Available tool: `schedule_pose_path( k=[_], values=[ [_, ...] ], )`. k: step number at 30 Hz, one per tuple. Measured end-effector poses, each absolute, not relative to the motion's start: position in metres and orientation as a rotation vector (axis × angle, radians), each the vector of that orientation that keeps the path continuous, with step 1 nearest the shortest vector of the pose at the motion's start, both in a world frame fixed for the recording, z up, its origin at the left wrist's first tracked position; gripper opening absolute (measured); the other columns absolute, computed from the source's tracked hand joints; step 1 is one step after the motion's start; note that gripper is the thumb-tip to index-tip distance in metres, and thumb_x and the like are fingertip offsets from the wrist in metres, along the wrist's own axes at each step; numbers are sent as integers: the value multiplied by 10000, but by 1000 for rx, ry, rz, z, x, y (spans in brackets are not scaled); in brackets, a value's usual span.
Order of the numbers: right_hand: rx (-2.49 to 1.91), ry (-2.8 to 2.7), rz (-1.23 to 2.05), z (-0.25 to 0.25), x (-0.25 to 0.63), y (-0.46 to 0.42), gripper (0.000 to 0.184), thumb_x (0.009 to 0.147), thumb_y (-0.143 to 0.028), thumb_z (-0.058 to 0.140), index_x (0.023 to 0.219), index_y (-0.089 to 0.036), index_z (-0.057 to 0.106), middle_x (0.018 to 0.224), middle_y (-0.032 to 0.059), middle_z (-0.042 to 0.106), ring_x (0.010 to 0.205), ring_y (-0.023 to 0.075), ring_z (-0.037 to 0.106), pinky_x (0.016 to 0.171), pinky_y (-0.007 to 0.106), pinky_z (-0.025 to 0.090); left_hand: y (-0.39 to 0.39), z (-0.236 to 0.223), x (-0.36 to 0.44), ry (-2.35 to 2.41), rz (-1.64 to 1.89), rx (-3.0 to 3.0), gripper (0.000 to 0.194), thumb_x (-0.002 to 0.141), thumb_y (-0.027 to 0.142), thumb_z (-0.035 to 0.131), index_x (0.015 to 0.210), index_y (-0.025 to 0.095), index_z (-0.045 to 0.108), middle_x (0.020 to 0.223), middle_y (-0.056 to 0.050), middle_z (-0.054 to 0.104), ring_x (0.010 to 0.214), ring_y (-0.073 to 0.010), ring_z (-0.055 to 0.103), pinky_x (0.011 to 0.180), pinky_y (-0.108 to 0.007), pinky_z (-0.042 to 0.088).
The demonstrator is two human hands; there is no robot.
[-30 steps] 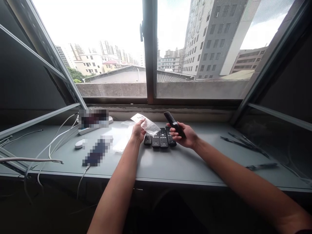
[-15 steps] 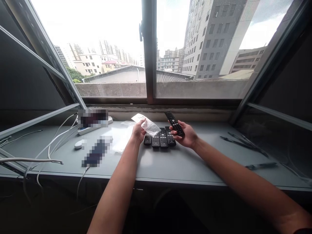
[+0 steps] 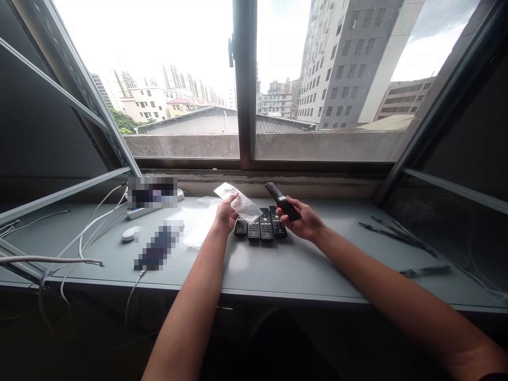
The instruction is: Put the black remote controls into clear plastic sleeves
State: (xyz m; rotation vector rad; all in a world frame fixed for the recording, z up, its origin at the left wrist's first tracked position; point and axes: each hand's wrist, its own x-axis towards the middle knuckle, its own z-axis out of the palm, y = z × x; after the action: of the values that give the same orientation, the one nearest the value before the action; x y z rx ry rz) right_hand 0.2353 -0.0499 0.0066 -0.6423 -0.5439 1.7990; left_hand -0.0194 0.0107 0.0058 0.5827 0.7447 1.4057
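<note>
My left hand (image 3: 226, 212) is closed on a whitish, see-through plastic bag (image 3: 244, 207), which slants down to the right. My right hand (image 3: 301, 218) grips a black remote control (image 3: 282, 201), tilted with its top end up to the left. Its plain back with a small pale label faces me. Below and between my hands, several black remote controls (image 3: 266, 227) lie side by side on the grey table (image 3: 286, 270). The plastic bag partly covers the upper ends of those on the left.
More clear plastic bags (image 3: 196, 235) lie left of my left hand. Further left are a blurred-out device (image 3: 156, 248) on a cable, a small white object (image 3: 128, 235) and a white power strip (image 3: 159, 206) with cables. Dark straps (image 3: 392, 235) lie at the right. A window frame (image 3: 245, 106) stands behind.
The remote control in my right hand has turned over: its buttons faced me before, and now its back does. My left hand and the plastic bag stay nearly still.
</note>
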Motion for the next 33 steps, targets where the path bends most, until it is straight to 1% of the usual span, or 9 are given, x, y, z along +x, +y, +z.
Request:
schedule_pose_path(
  k=[3,7,10,14,19,23,26,28,33],
  values=[
    [-576,-570,1858,5,236,-49,199,1123,-328,521,1151,-188,661,1070,131,749,752,177,672,463,220,528,11,5,-20,745,1403,582,218,861,143,824,1043,136,704,841,-35,747,612,-126,706,563,-217,577],
    [-470,-628,1952,4,239,-51,352,1156,-390,406,1282,-186,664,842,58,657,583,145,535,420,213,476,12,4,-20,745,1403,599,190,869,157,818,1022,135,707,846,-31,739,626,-125,701,575,-225,580],
    [-455,-624,1956,6,239,-53,355,1136,-369,466,1352,-162,657,832,48,640,635,155,567,474,228,529,12,4,-20,749,1411,606,221,857,162,832,1048,135,725,851,-26,735,626,-120,693,574,-225,578],
    [-491,-621,1912,9,238,-56,312,1095,-353,582,1312,-148,675,918,83,695,774,187,662,567,256,594,11,5,-19,743,1416,606,237,865,160,827,1086,133,745,869,-26,733,633,-116,691,563,-225,577],
    [-542,-617,1937,9,238,-55,284,1097,-397,562,1260,-190,667,1108,146,752,776,196,681,424,216,495,11,5,-19,741,1409,601,237,881,147,807,1113,129,758,884,-38,743,640,-120,697,554,-221,572],
    [-490,-599,2015,5,240,-52,337,1127,-400,442,1288,-186,647,906,90,682,612,158,570,361,191,439,10,6,-19,733,1410,607,239,888,154,811,1119,131,754,887,-39,743,650,-119,704,570,-217,580],
    [-484,-551,2019,3,240,-50,315,1112,-311,413,1289,-174,635,764,31,578,550,153,513,351,195,449,10,6,-19,733,1406,611,269,866,166,844,1114,138,745,881,-36,741,647,-122,706,567,-218,579],
    [-500,-509,1995,3,240,-49,292,1113,-330,436,1263,-177,633,736,16,554,545,151,509,354,198,461,10,5,-19,736,1405,614,284,860,170,851,1122,138,744,877,-38,742,644,-123,705,559,-215,573],
    [-628,-531,1904,6,238,-50,230,1101,-367,589,1226,-182,647,879,72,694,737,191,685,529,257,622,11,5,-19,743,1405,620,264,874,169,830,1123,131,750,870,-42,744,636,-121,697,547,-211,564]
  ],
)
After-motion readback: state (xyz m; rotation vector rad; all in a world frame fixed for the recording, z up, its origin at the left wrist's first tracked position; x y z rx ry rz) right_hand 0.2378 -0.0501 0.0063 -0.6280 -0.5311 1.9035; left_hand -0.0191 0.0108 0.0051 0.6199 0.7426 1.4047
